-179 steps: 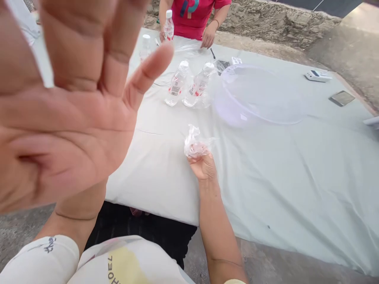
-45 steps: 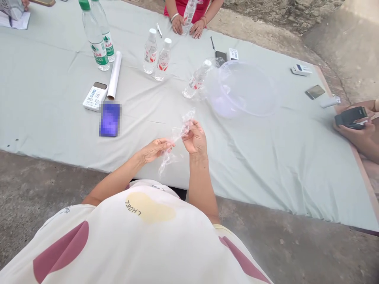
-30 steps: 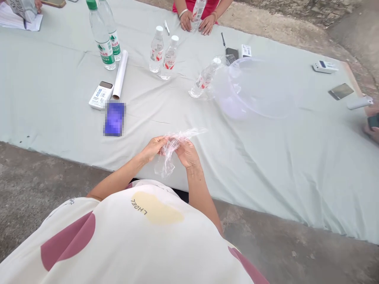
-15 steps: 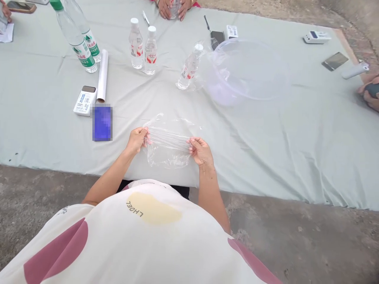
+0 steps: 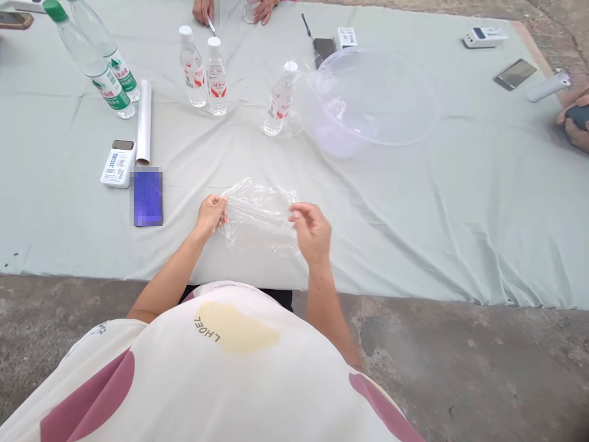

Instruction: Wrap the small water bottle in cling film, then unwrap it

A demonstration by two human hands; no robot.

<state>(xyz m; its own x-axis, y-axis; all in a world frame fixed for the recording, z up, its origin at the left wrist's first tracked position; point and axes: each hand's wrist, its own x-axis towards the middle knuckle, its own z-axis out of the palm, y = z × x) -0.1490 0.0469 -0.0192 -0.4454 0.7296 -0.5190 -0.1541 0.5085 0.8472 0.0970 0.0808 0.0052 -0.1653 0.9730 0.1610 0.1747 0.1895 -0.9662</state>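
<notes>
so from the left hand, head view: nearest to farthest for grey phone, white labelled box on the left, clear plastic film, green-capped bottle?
From the left hand:
1. Clear plastic film, pinched in it
2. White labelled box, to its left
3. Green-capped bottle, beyond the box, upper left
4. Grey phone, far right

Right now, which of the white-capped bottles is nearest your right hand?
The rightmost white-capped bottle, just left of the translucent basin. The other two bottles stand close together, farther from the right hand.
</notes>
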